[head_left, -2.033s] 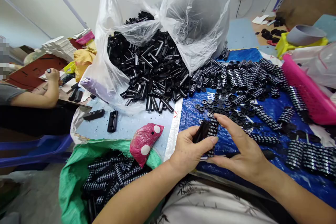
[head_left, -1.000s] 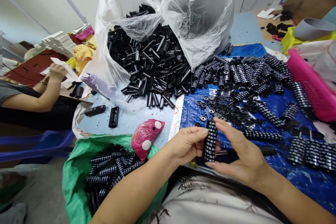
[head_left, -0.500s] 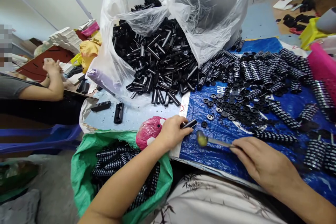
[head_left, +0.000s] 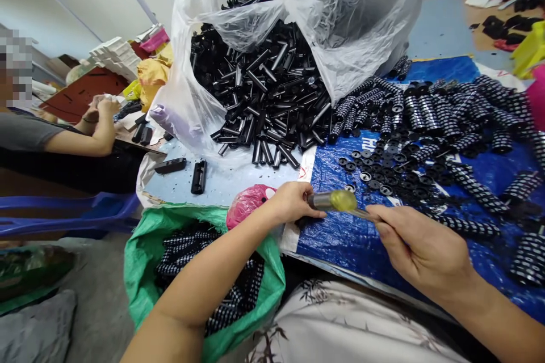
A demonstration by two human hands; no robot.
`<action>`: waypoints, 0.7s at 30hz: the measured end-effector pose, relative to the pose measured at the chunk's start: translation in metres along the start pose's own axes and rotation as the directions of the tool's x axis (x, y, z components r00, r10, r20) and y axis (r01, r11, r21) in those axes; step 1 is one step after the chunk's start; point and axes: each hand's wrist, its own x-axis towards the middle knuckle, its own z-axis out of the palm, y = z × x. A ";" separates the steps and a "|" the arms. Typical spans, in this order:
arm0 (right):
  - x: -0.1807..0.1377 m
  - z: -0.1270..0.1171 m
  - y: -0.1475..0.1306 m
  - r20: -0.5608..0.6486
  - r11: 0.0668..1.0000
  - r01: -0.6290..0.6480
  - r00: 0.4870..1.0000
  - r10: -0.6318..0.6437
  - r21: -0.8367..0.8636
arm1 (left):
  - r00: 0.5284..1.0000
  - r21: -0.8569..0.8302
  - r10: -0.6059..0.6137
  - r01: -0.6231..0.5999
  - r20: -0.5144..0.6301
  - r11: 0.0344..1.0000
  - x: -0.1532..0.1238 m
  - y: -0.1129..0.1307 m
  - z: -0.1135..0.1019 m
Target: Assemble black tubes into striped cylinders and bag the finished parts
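Note:
My left hand (head_left: 293,204) is closed on a short black tube (head_left: 318,200), held level over the near edge of the blue tarp (head_left: 340,238). My right hand (head_left: 421,249) pinches a thin stick with a yellow-green blob (head_left: 344,200) at its tip. The blob touches the tube's right end. Loose black washers (head_left: 374,176) lie on the tarp just beyond the hands. Behind them are stacks of black rings with white print (head_left: 426,113).
A clear plastic bag (head_left: 340,22) spills black tubes (head_left: 264,85) at the back. A green bag (head_left: 145,249) of ring-covered tubes sits at my left knee, beside a pink bag (head_left: 247,210). Another person's arms (head_left: 76,142) rest on a table at far left.
The ring-covered tube held by both hands is gone. My left hand now holds a plain tube. My right hand picked up the yellow-tipped stick and raised it to the tube's end.

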 end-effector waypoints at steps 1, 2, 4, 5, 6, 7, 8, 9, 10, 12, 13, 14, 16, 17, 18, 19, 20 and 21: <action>-0.001 0.001 -0.003 0.015 0.999 0.027 1.000 -0.028 0.028 | 1.000 0.007 -0.006 0.005 0.010 1.000 0.002 0.000 -0.001; -0.002 0.003 -0.006 0.053 0.998 0.053 0.997 -0.055 0.035 | 1.000 0.013 -0.017 0.017 0.019 1.000 0.003 0.001 0.000; -0.006 0.007 -0.010 0.168 0.996 0.092 0.981 -0.094 0.019 | 0.999 0.030 -0.044 0.043 0.026 0.999 0.006 0.003 0.003; -0.008 0.008 -0.011 0.218 0.994 0.104 0.970 -0.104 0.013 | 0.999 0.045 -0.046 0.045 0.023 0.998 0.007 0.005 0.004; -0.010 0.009 -0.010 0.251 0.994 0.109 0.962 -0.110 0.020 | 0.999 0.064 -0.039 0.038 0.016 0.997 0.006 0.007 0.005; -0.012 0.008 -0.009 0.264 0.993 0.108 0.958 -0.115 0.044 | 1.000 0.087 -0.030 0.029 0.005 0.996 0.003 0.010 0.004; -0.014 0.006 -0.006 0.269 0.992 0.101 0.956 -0.118 0.078 | 1.000 0.109 -0.013 0.015 -0.012 0.994 -0.001 0.013 0.000; -0.016 0.004 -0.003 0.270 0.990 0.089 0.956 -0.116 0.110 | 1.000 0.125 0.011 -0.008 -0.024 0.992 -0.008 0.015 -0.007; -0.019 0.001 0.001 0.271 0.988 0.076 0.956 -0.110 0.132 | 0.999 0.131 0.036 -0.035 -0.011 0.991 -0.018 0.017 -0.017; -0.024 -0.005 0.011 0.269 0.990 0.049 0.960 -0.083 0.129 | 0.991 0.096 0.075 -0.085 0.107 0.992 -0.044 0.017 -0.045; -0.027 -0.007 0.015 0.267 0.993 0.036 0.961 -0.066 0.116 | 0.963 0.030 0.071 -0.081 0.260 0.996 -0.059 0.015 -0.062; -0.030 -0.008 0.019 0.267 0.994 0.022 0.962 -0.050 0.105 | 0.913 -0.043 0.042 -0.027 0.406 0.999 -0.072 0.012 -0.077; -0.034 -0.008 0.023 0.279 0.995 -0.004 0.960 -0.025 0.102 | 0.861 -0.164 -0.002 0.099 0.509 0.982 -0.092 0.002 -0.102; -0.034 -0.008 0.025 0.286 0.994 -0.014 0.958 -0.018 0.108 | 0.876 -0.222 -0.011 0.135 0.483 0.966 -0.096 -0.004 -0.109; -0.034 -0.007 0.025 0.291 0.993 -0.021 0.957 -0.015 0.118 | 0.928 -0.284 -0.019 0.134 0.373 0.949 -0.095 -0.010 -0.113; -0.034 -0.006 0.026 0.293 0.991 -0.026 0.956 -0.012 0.128 | 0.979 -0.341 -0.031 0.099 0.201 0.935 -0.090 -0.016 -0.113; -0.033 -0.006 0.026 0.294 0.990 -0.030 0.956 -0.011 0.137 | 0.999 -0.381 -0.045 0.043 0.004 0.924 -0.080 -0.021 -0.112; -0.031 -0.005 0.026 0.295 0.989 -0.032 0.955 -0.012 0.143 | 0.973 -0.394 -0.074 -0.018 -0.219 0.919 -0.067 -0.026 -0.109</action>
